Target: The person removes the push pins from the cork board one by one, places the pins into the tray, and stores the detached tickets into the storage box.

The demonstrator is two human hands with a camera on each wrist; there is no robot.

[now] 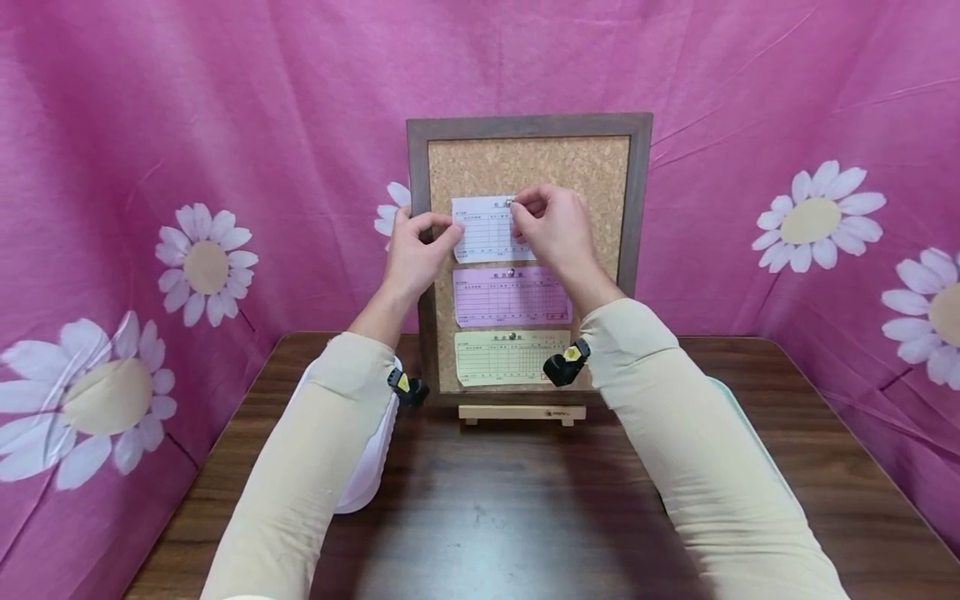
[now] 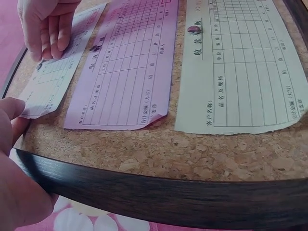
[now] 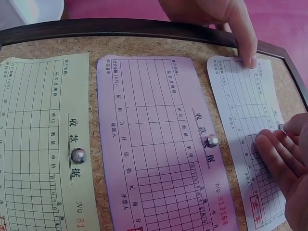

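A cork board (image 1: 528,167) in a dark wooden frame stands upright, carrying a white receipt slip (image 1: 476,237) above a pink slip (image 1: 480,300) and a pale yellow slip (image 1: 487,362). My left hand (image 1: 416,254) pinches the white slip's left edge, thumb on its face and a finger behind. At the slip's top middle, my right hand (image 1: 558,229) pinches a small round-headed silver pin (image 3: 280,127) between thumb and forefinger, its other fingers lying over the paper. Round silver pins also sit on the pink slip (image 3: 212,140) and the yellow slip (image 3: 78,155).
The board rests on a light wooden stand (image 1: 521,412) on a dark wood table (image 1: 480,500). A white plastic tray (image 1: 367,475) lies beneath my left forearm, and a pale green container edge (image 1: 738,408) shows past the right sleeve. Behind hangs a pink flowered cloth (image 1: 300,125).
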